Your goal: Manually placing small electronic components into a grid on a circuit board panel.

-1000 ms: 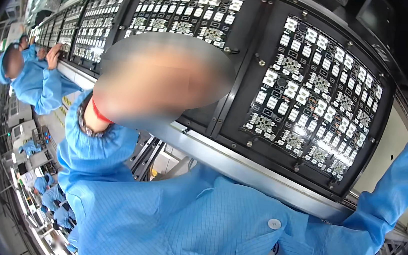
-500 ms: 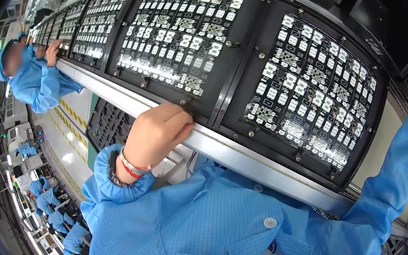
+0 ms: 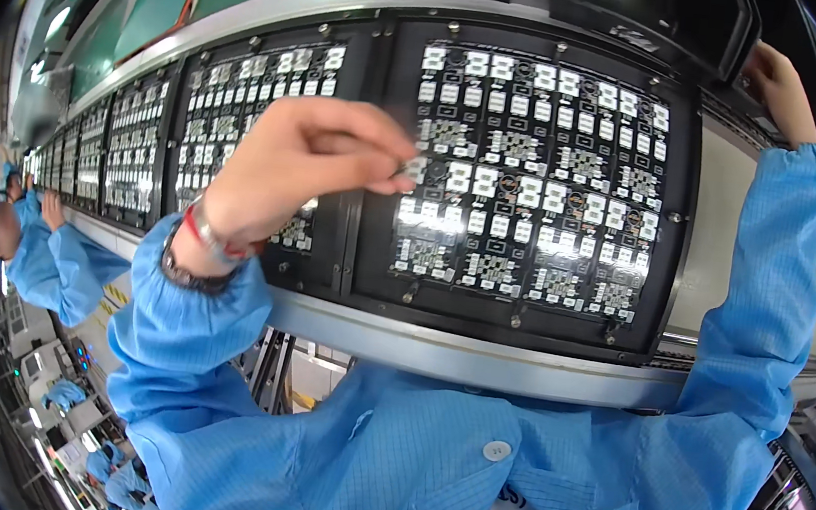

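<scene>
Over the near panel of circuit boards [image 3: 570, 158], my left hand [image 3: 288, 156] hangs with thumb and fingers pinched together at the panel's left part. Something small and dark shows at the fingertips, too small to make out. White digit-shaped parts and small chips fill the panel in rows, inside a black carrier frame [image 3: 374, 286] with metal knobs along its edges. Far off at the upper right, my right hand [image 3: 786, 97] reaches to the edge of a dark monitor-like casing [image 3: 647, 15]; its fingertips are hidden there.
More carriers with boards [image 3: 133, 148] run in a line to the left. A silver rail [image 3: 477, 359] borders them on my side. To the right lies a pale surface [image 3: 720, 250]. A co-worker in blue [image 3: 61, 256] stands farther down the line.
My left hand has left the near rail and come up over the panel, its fingers pinched. In view, the panels have shifted leftward and turned level. My right hand stays by the dark casing.
</scene>
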Available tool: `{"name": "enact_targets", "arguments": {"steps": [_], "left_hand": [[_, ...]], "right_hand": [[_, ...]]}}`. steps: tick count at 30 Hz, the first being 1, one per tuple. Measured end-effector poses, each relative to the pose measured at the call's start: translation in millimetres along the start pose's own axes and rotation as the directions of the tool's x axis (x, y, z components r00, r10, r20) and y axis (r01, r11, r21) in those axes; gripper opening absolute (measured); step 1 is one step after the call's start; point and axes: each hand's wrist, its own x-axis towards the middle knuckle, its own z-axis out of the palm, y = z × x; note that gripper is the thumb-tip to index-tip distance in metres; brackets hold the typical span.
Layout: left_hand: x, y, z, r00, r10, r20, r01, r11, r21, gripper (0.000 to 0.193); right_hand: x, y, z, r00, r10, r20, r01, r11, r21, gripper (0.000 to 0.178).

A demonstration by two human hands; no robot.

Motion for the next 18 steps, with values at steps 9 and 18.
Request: {"name": "enact_targets", "arguments": {"steps": [9, 18], "left_hand": [[101.8, -3.1, 18.2, 0.995, 0.072, 0.071, -0.086, 0.973, 0.215, 0.02], [132.9, -11.2, 32.7, 0.82, 0.545, 0.174, -0.464, 0.456, 0.759, 0.021]], "right_hand": [[-63.4, -28.0, -16.6, 0.937, -0.072, -0.342, 0.134, 0.978, 0.159, 0.027], [-89.0, -38.9, -10.4, 0.892, -0.006, -0.452, 0.164, 0.936, 0.311, 0.03]]}}
